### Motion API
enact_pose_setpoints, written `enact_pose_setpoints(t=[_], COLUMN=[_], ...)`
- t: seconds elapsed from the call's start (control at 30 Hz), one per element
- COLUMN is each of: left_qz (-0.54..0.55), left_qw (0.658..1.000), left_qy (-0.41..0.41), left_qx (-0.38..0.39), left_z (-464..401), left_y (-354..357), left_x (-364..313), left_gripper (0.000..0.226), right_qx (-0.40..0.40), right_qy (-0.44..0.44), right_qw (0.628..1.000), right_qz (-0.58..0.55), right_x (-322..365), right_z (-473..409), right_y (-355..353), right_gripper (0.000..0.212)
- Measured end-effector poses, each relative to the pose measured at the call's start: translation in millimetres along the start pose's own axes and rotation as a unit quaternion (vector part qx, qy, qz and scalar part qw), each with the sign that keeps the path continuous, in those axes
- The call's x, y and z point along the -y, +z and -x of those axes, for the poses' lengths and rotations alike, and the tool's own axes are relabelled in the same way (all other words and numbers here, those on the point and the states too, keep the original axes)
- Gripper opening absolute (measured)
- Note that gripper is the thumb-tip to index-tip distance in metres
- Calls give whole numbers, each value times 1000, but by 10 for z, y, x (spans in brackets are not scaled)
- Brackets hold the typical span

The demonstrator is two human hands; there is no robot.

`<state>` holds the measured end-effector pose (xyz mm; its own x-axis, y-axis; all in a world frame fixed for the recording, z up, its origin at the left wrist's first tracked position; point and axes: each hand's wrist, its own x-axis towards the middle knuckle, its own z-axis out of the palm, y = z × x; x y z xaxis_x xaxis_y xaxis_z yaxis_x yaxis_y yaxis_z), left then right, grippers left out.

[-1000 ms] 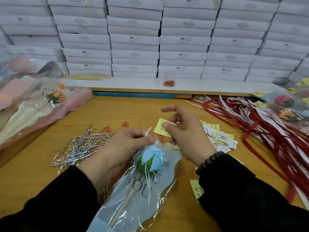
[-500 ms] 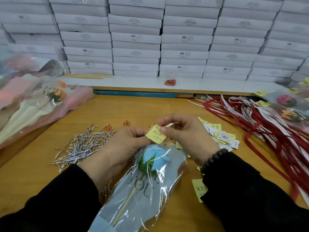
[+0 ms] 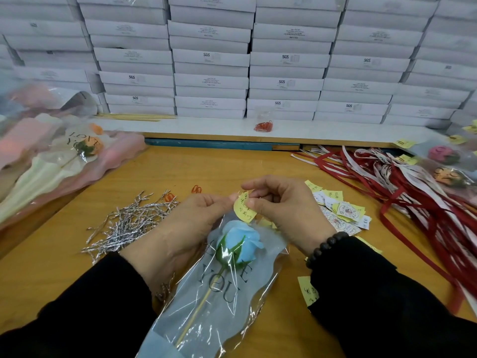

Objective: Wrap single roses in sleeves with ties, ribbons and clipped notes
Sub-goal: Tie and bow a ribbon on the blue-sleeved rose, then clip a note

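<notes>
Both hands have drawn closer together, bringing the yellow note onto the top edge of the sleeve.

Right hand fingers pinch the note; left hand fingers pinch the sleeve's rim beside it, the blue rose lying inside on the wooden surface. Slick, crinkly film could slide from the pinch, and the thin, curling paper could crease or tear; a clip that misses the film would leave the note loose. Red clips lie near crimped silver ties.
</notes>
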<state>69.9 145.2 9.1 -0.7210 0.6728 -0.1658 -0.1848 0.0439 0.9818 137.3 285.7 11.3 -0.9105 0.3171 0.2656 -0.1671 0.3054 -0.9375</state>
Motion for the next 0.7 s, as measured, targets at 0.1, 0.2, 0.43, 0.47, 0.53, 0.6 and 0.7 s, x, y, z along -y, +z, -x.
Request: enact_pose_setpoints(t=[0.1,0.2,0.43,0.47,0.53,0.6,0.7], left_qz=[11,-7,-31,-35,-46,-54,-45], left_qw=[1000,1000,999,999,999,998,998], left_qy=[-8,-2,15,17,19,20,35], left_qx=[11,5,-19,-18,-21,-26,-38], left_z=[21,15,9,8,-5,-13,-40], left_y=[18,11,6,4,-6,-7,-12], left_x=[-24,-22,-23,-22,-10,-6,15], left_gripper=[36,33,36,38,45,46,27], right_qx=[-2,-2,-1,0,-2,-5,-5], right_qy=[-7,-10,51,55,55,53,49], right_qw=[1000,1000,998,998,998,999,999], right_qz=[15,24,32,23,17,10,9], right_x=[5,2,-53,-62,-59,-61,-60], right_z=[4,-1,-9,-13,-10,-5,-2], right_y=[4,-1,-36,-41,-35,-16,13], right_gripper=[24,22,14,17,17,16,16])
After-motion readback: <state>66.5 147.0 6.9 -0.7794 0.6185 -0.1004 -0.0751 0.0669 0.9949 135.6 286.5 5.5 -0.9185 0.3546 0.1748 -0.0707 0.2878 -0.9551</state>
